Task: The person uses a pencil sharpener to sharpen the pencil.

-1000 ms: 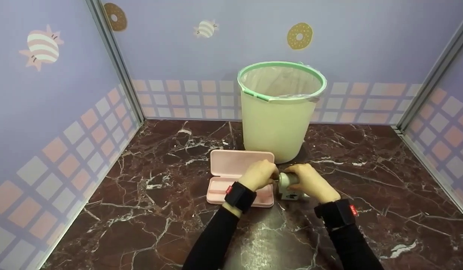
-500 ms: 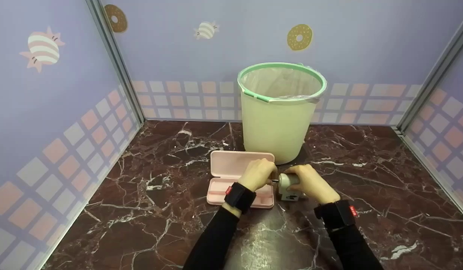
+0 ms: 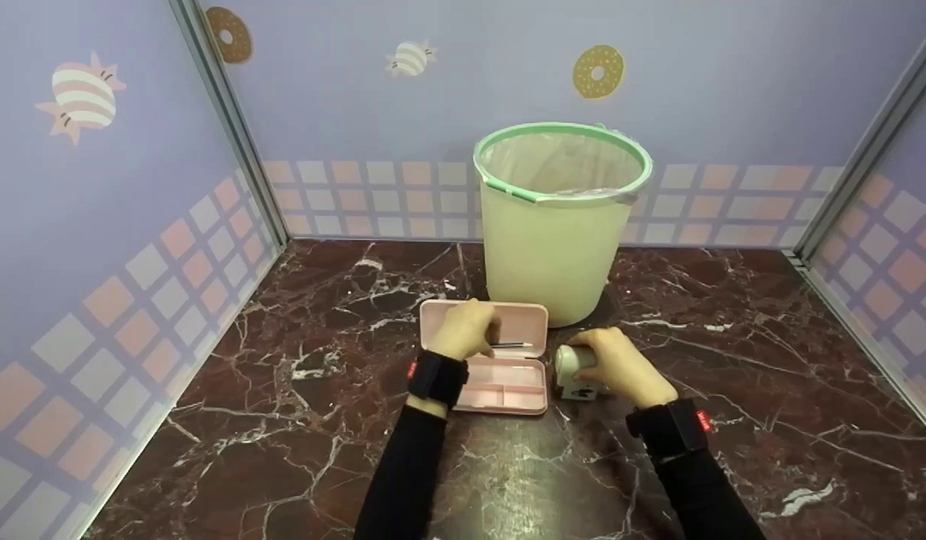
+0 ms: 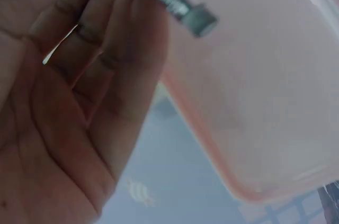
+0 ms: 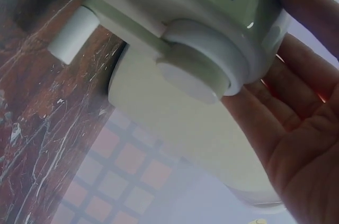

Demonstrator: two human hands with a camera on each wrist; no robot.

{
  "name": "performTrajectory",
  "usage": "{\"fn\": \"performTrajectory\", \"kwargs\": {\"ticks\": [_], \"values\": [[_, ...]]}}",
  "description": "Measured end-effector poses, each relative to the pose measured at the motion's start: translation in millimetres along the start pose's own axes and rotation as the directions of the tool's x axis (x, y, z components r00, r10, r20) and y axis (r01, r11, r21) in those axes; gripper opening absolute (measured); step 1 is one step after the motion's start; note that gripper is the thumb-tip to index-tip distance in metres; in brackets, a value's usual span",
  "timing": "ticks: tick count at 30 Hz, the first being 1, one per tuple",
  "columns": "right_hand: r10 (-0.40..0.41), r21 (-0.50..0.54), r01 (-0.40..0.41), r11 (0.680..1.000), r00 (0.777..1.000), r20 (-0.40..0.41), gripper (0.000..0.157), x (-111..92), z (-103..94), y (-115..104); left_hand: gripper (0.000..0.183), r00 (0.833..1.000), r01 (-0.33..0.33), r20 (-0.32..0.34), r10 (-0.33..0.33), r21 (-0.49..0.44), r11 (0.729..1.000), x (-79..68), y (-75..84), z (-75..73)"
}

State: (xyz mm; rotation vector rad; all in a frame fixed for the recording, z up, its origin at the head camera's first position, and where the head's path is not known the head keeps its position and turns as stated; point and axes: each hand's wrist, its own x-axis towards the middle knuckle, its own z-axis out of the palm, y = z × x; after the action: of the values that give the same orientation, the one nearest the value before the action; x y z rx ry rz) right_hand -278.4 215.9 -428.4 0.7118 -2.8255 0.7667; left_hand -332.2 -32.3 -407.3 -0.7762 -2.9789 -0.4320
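Observation:
My left hand (image 3: pixel 466 330) pinches a dark pencil (image 3: pixel 512 345) over the open pink pencil case (image 3: pixel 534 319). The pencil's light sharpened tip points right; in the left wrist view its metal-capped end (image 4: pixel 177 4) sticks out past my fingers. Beside the case, on the right, stands a pale green crank pencil sharpener (image 3: pixel 569 371). My right hand (image 3: pixel 620 364) grips the sharpener from above. Its crank handle (image 5: pixel 130 30) shows in the right wrist view, with no hand on it. The case's lower half has several compartments; my left wrist hides its left end.
A large pale green bin (image 3: pixel 552 247) with a clear liner stands just behind the case and the sharpener. The dark marbled tabletop (image 3: pixel 320 450) has patterned panels along its back and sides.
My left hand has drawn the pencil out of the sharpener's front and moved left, over the pencil case. My right hand stays on the sharpener.

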Motion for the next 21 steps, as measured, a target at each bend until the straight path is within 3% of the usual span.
{"fn": "performTrajectory", "kwargs": {"ticks": [8, 14, 21], "values": [[0.005, 0.003, -0.005, 1.0, 1.0, -0.008, 0.036, 0.3, 1.4, 0.6, 0.019, 0.997, 0.061, 0.06, -0.057, -0.077, 0.995, -11.0, -10.4, -21.6], [0.015, 0.021, -0.015, 1.0, 1.0, 0.007, 0.037, -0.7, 0.5, -1.7, 0.019, 0.999, 0.039, 0.014, -0.038, -0.07, 0.997, -18.9, -17.5, -26.3], [-0.003, 0.022, 0.003, 1.0, 1.0, -0.009, 0.037, -0.1, 0.7, 0.2, 0.019, 0.998, 0.07, 0.002, -0.07, -0.07, 0.995, -27.9, -30.8, -23.9]]}}
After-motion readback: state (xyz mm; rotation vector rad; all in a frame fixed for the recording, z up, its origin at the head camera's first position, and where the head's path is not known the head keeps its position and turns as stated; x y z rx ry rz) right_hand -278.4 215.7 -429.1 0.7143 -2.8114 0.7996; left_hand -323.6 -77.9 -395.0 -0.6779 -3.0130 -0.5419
